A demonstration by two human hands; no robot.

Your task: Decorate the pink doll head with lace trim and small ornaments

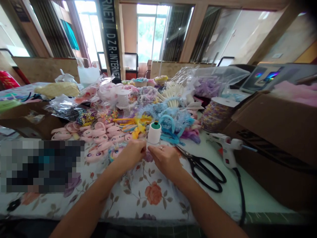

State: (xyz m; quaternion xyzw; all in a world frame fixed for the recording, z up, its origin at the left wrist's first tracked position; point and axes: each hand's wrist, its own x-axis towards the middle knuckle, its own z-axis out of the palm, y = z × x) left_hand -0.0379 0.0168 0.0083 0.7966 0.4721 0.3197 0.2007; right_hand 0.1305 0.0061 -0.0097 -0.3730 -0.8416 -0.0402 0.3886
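My left hand (136,151) and my right hand (166,160) meet close together over the flowered tablecloth (138,198). The left fingers are curled in and pressed together, while those of the right are bent with the thumb against them. Anything between the fingertips is too fine or hidden to make out. Just beyond them stands a white thread cone (155,134) with a green core. A doll head with pale blue hair (116,151) lies by my left wrist. Black-handled scissors (201,168) rest to the right of my right hand.
A white glue gun (229,150) with its cord lies before a cardboard box (274,142) on the right. Several pink doll-face pieces (97,135), blue ribbon trims (170,122) and a spool of colourful trim (216,114) crowd the far side. Another box (29,120) stands left.
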